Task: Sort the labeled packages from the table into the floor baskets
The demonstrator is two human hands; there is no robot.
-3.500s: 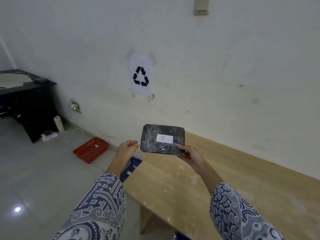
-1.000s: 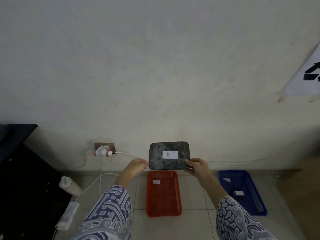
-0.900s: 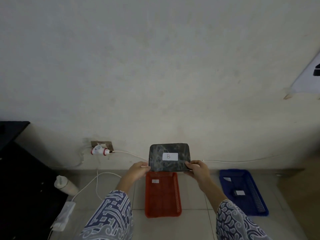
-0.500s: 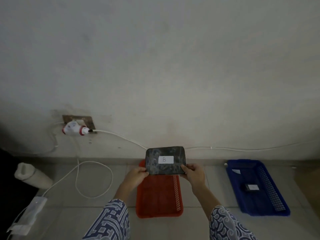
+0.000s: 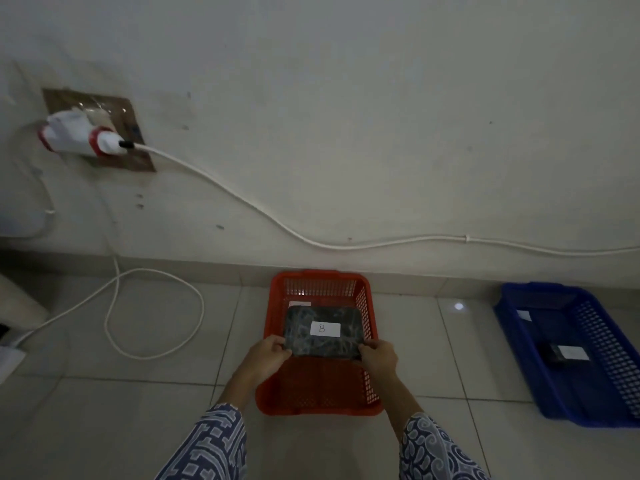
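The person stood bent over the tiled floor (image 5: 145,403), both patterned sleeves reaching down toward the red basket (image 5: 367,341) that sat against the foot of the wall (image 5: 346,116). Between the two hands was a dark wrapped package (image 5: 301,336) with a white label (image 5: 325,329) marked "B". The left hand (image 5: 268,353) pinched the package's near left corner and the right hand (image 5: 377,355) pinched its near right corner, the fingers (image 5: 367,347) of each closed on the edge. The package was held flat, label up, over the far half of the red basket; whether it had touched the basket's bottom I could not tell. Just beyond the package, a small white slip (image 5: 300,303) showed inside the basket.

Well off to the right, a blue basket (image 5: 609,344) lay on the same floor, with a small dark package (image 5: 559,353) carrying its own white label inside, plus another white slip (image 5: 523,315) near its far end.

On the wall to the left, a white and red plug (image 5: 81,138) sat in a socket, and a white cable (image 5: 277,216) ran from it along the wall to the right. A second cable (image 5: 156,355) looped on the tiles.
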